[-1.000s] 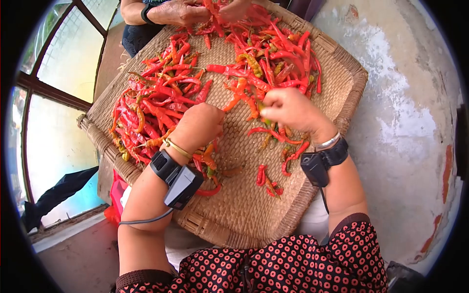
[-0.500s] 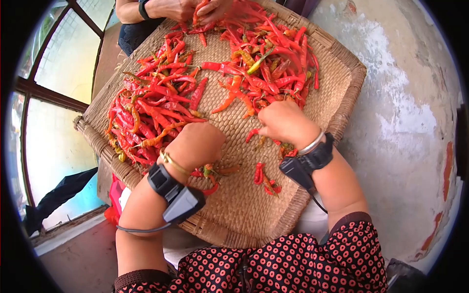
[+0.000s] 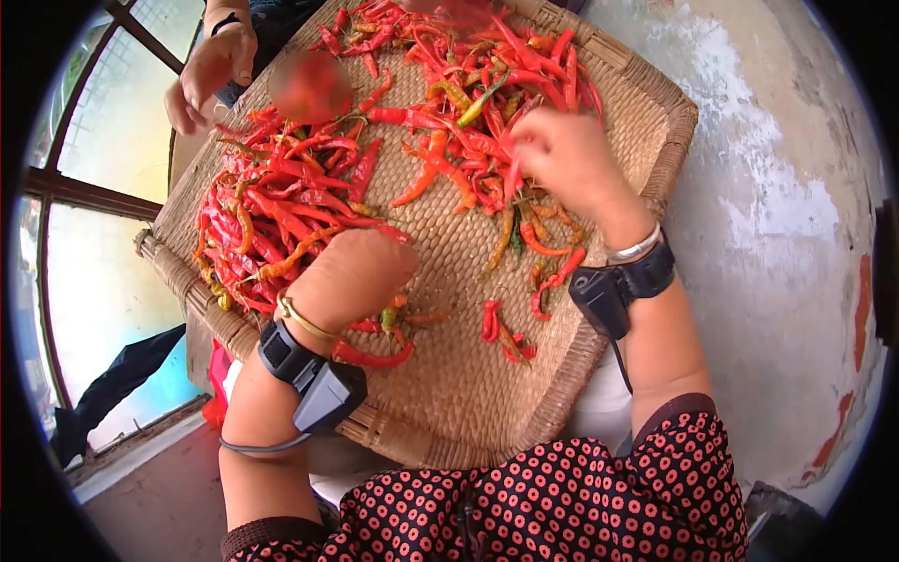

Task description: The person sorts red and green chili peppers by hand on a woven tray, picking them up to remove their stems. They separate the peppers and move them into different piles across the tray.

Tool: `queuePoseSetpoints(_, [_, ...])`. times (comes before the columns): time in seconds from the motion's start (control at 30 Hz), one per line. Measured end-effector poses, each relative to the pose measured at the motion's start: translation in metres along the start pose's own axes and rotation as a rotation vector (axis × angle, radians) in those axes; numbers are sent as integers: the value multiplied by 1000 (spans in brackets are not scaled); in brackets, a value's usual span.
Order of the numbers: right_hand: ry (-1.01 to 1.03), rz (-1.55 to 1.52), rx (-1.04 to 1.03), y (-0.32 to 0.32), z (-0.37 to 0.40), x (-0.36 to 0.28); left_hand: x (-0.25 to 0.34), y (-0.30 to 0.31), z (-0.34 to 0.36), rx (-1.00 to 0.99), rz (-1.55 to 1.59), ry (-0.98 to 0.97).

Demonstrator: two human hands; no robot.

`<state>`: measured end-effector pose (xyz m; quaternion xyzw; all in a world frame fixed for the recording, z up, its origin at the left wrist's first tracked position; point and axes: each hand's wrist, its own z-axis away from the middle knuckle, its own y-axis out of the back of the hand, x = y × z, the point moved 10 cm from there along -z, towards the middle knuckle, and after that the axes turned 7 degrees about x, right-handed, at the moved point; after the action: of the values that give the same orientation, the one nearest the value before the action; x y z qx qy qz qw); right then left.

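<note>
My right hand (image 3: 573,167) pinches a red chili pepper (image 3: 513,176) over the right-hand heap of peppers (image 3: 524,80). Curled fingers close my left hand (image 3: 361,276) beside the left heap (image 3: 272,211); its fingertips are mostly hidden. A red chili pepper (image 3: 393,233) pokes out past its knuckles and seems to be in its grip. Just below that hand lie a curved red pepper (image 3: 379,357) and a few greenish and orange ones. Smaller orange and yellowish peppers (image 3: 538,229) rest under my right hand.
A woven basket tray (image 3: 440,412) with a thick rim carries all the peppers. Across it, another person's hand (image 3: 215,70) hangs over the far left edge. A few red peppers (image 3: 506,332) lie near the front. A window stands left, a worn wall (image 3: 749,244) right.
My right hand has moved up and away with a red pepper, uncovering peppers beneath. My left hand has shifted slightly left. The other person's hand has swung left off the heap.
</note>
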<state>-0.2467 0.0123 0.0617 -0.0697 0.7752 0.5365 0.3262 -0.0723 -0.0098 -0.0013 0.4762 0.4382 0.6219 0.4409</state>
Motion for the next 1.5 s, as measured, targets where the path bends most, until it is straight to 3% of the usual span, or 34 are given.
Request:
queuePoseSetpoints(0.03, [70, 194, 211, 24, 1, -5, 1, 8, -2, 40, 57, -8])
queuePoseSetpoints(0.07, [69, 195, 208, 26, 4, -5, 0, 8, -3, 39, 60, -8])
queuePoseSetpoints(0.13, [209, 213, 94, 15, 13, -19, 2, 34, -5, 235, 394, -57])
queuePoseSetpoints(0.2, [400, 210, -192, -26, 39, -32, -1, 37, -7, 187, 493, -1])
queuePoseSetpoints(0.27, [386, 215, -602, -72, 71, -27, -14, 38, -8, 226, 726, 123])
queuePoseSetpoints(0.33, [395, 229, -706, -90, 88, -29, -20, 34, -10, 217, 760, 157])
queuePoseSetpoints(0.4, [411, 249, -809, -105, 101, -30, -29, 25, -10, 219, 1187, 312])
queuePoseSetpoints(0.53, [435, 349, -989, -133, 123, -18, -30, 22, -16, 252, 1390, 277])
queuePoseSetpoints(0.6, [421, 345, -1065, -142, 129, -18, -37, 14, -14, 279, 1621, 436])
queuePoseSetpoints(0.8, [405, 115, -860, -99, 90, -37, -72, 23, -2, 659, 1721, 559])
queuePoseSetpoints(0.87, [280, -78, -567, -57, 50, -41, -86, 25, 6, 821, 1784, 550])
queuePoseSetpoints(0.93, [119, -86, -314, -19, 19, -30, -91, 23, 5, 855, 1811, 528])
queuePoseSetpoints(1.0, [-228, -514, 22, 15, 2, -8, -91, 24, 6, 908, 1849, 525])
queuePoseSetpoints(1.03, [-193, -533, 159, 29, 0, -8, -89, 25, 5, 913, 1850, 519])
queuePoseSetpoints(1.13, [-240, -703, 210, 23, 8, -14, -87, 28, 5, 924, 1832, 507])
queuePoseSetpoints(1.27, [-279, -874, 38, -10, 23, -22, -76, 27, 1, 827, 1827, 523])
queuePoseSetpoints(1.33, [-316, -867, 28, -21, 27, -15, -68, 16, -6, 583, 1767, 583])
queuePoseSetpoints(1.4, [-180, -538, -41, -25, 24, -18, -67, 14, -9, 483, 1630, 600])
queuePoseSetpoints(1.43, [-115, -363, -27, -23, 21, -18, -59, 8, -16, 338, 1457, 504])
queuePoseSetpoints(1.5, [-123, -391, -63, -33, 21, -14, -47, 1, -21, 113, 1143, 404])
